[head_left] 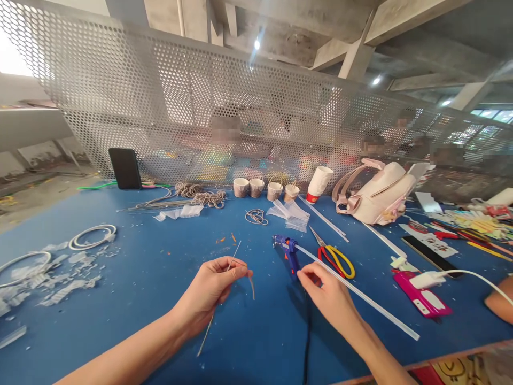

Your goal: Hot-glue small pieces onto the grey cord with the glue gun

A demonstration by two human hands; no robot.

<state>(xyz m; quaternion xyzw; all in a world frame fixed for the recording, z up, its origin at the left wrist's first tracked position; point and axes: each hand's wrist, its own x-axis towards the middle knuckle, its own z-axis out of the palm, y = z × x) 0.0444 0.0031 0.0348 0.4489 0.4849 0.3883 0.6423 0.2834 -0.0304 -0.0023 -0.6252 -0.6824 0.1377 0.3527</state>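
Observation:
My left hand is closed in a pinch on a thin straight wire, which slants up past the fingers. A short brownish strand of cord hangs from the same fingertips. My right hand has its thumb and fingers pinched at the bottom of the handle of a blue hot glue gun. A long clear glue stick sticks out of the gun's back and passes over my right hand. The gun's black cable runs down toward me. Pliers with red and yellow handles lie beyond my right hand.
Paper cups, cord bundles and a pale bag line the back by a perforated metal screen. White rings and scraps lie left. A pink power strip and another person's arm are right.

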